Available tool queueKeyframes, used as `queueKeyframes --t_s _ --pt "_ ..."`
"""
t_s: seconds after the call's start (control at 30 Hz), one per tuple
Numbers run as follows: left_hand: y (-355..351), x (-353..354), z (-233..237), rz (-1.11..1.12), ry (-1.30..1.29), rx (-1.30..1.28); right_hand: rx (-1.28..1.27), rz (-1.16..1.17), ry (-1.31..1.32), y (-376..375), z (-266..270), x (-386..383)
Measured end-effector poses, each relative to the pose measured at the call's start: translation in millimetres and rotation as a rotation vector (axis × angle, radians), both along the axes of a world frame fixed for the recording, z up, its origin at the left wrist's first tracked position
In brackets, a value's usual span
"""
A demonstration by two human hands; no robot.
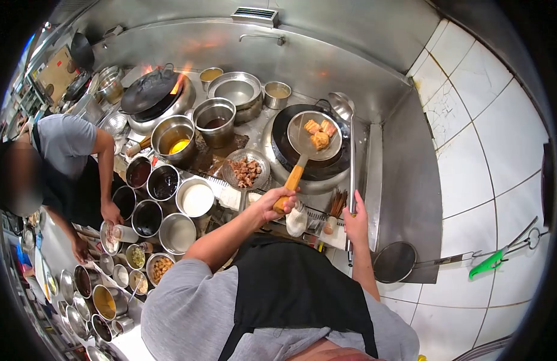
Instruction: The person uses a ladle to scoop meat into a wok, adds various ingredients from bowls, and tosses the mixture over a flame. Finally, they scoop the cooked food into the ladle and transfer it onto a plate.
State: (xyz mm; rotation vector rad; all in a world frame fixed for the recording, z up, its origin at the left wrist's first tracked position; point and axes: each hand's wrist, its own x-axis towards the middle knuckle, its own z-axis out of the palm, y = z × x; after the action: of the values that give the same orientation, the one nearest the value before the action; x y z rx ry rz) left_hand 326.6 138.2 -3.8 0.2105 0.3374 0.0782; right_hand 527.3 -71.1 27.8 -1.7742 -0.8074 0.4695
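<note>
My left hand (278,204) is wrapped around the wooden handle of a mesh strainer (296,137). Three golden-brown fried chunks (320,141) lie in its bowl, which is over a dark wok (284,135) on the right burner. In my right hand (356,221) is the long metal handle of a ladle (352,150), held between thumb and fingers. The ladle's bowl rests at the wok's right rim. Left of the strainer, a perforated skimmer (231,176) holds browned meat pieces (246,171).
Flames rise around a second wok (149,93) at the back left. Metal pots (215,133) and several sauce containers (196,197) crowd the counter. A co-worker (71,141) reaches over containers at left. A bamboo brush (337,207) stands near my right hand; another strainer (395,262) hangs at right.
</note>
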Motion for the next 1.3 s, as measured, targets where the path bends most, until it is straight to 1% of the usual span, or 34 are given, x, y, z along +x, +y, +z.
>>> queueKeyframes --t_s 0.1,0.13,0.2,0.23,0.27,0.3,0.33,0.37,0.4,0.47,0.53,0.57,0.6,0.63,0.67,0.7,0.73,0.77,0.8,0.87,0.9,0.93,0.97,1.0,1.07,1.1,1.13,1.2,1.23,1.27,1.3 --pt "-11.5 -13.2 4.4 0.014 -0.009 0.102 -0.138 -0.004 -0.141 2.6 6.9 -4.3" --pt "-13.6 -14.1 4.4 0.022 -0.012 0.147 -0.138 -0.005 -0.14 5.8 10.9 -5.1" --pt "-12.3 -11.5 1.3 0.024 -0.032 0.16 -0.28 0.032 -0.193 9.5 16.0 -5.6" --pt "-8.7 -7.2 1.4 0.033 -0.006 0.143 -0.105 0.049 -0.389 12.6 0.2 0.7" --pt "-3.9 -4.0 0.7 0.046 0.019 0.126 -0.108 0.059 -0.392 6.1 -10.4 9.2" --pt "2.2 -1.5 -5.5 0.039 0.005 0.035 -0.152 0.066 -0.06 3.4 7.2 3.3" --pt "6.3 -0.4 -10.0 0.049 0.005 0.033 -0.196 0.071 0.271 2.2 19.6 -1.2" --pt "10.7 0.7 -14.0 0.055 0.055 0.003 -0.2 0.077 0.232 0.6 21.5 -5.0" --pt "15.4 2.1 -16.2 0.06 0.107 -0.025 -0.2 0.085 0.232 0.0 6.9 -1.7" --pt "22.4 11.2 -16.4 0.07 0.102 -0.015 -0.082 0.085 -0.062 0.0 -30.7 9.1" --pt "31.3 22.9 -16.3 0.057 0.073 -0.003 -0.063 0.076 -0.048 3.6 -20.7 1.4" --pt "37.5 29.7 -19.6 0.03 0.079 -0.021 -0.047 0.05 0.08 5.5 -11.4 -2.3" --pt "42.7 39.7 -34.4 0.045 0.079 -0.021 -0.032 0.027 0.208 7.5 -1.0 -6.6" --pt "50.5 49.9 -54.0 -0.007 0.049 0.024 -0.02 -0.007 0.243 7.7 10.4 -13.8" --pt "59.6 54.1 -61.7 -0.04 0.022 0.075 0.008 0.013 0.291 6.0 6.7 -11.2" --pt "54.4 53.5 -41.8 0.004 0.153 0.103 0.033 0.027 0.31 4.3 0.9 -8.7" --pt "45.6 54.0 -22.8 0.063 0.287 0.123 0.01 0.029 0.273 3.6 -3.1 -6.9" --pt "45.6 55.7 -24.3 0.073 0.273 0.069 -0.084 -0.02 0.307 0.5 8.9 -15.9" --pt "42.5 62.6 -25.6 0.166 0.347 0.042 -0.066 -0.003 0.33 -1.9 4.0 -14.0" --pt "43.2 65.6 -25.0 0.138 0.349 0.023 -0.083 -0.006 0.298 -5.6 3.6 -16.4" --pt "49.5 68.2 -34.2 0.105 0.326 0.017 -0.124 0.002 0.287 -7.4 -3.2 -10.3" --pt "53.1 70.4 -40.2 0.058 0.302 0.013 -0.084 0.02 0.277 -7.9 -6.8 -7.5" --pt "53.2 75.3 -46.0 0.03 0.27 0.069 -0.084 0.021 0.27 -9.2 -10.2 -5.1" --pt "46.2 71.3 -32.6 0.039 0.265 0.075 -0.082 0.019 0.259 -8.6 -3.7 -7.2" --pt "33.6 62.4 -22.1 0.058 0.242 0.087 -0.075 0.018 0.24 -7.1 5.6 -10.1" --pt "30.6 54.5 -17.1 0.032 0.229 0.021 -0.073 0.009 0.227 -5.5 7.5 -10.5" --pt "23.1 42.3 -7.9 0.068 0.198 0.052 -0.075 0.021 0.227 -0.3 7.2 -9.8" --pt "11.2 24.0 -2.6 0.037 0.112 0.028 -0.047 -0.003 0.161 3.5 5.3 -6.3" --pt "5.9 16.9 -0.7 0.039 0.112 0.029 -0.053 0.003 0.131 7.1 0.6 -3.5" --pt "-3.4 10.8 -0.9 0.06 0.045 0.071 -0.06 0.002 0.131 8.7 -1.6 -0.1" --pt "-7.9 7.3 -1.5 0.085 -0.023 0.117 -0.11 0.021 0.066 14.5 0.3 -0.4"
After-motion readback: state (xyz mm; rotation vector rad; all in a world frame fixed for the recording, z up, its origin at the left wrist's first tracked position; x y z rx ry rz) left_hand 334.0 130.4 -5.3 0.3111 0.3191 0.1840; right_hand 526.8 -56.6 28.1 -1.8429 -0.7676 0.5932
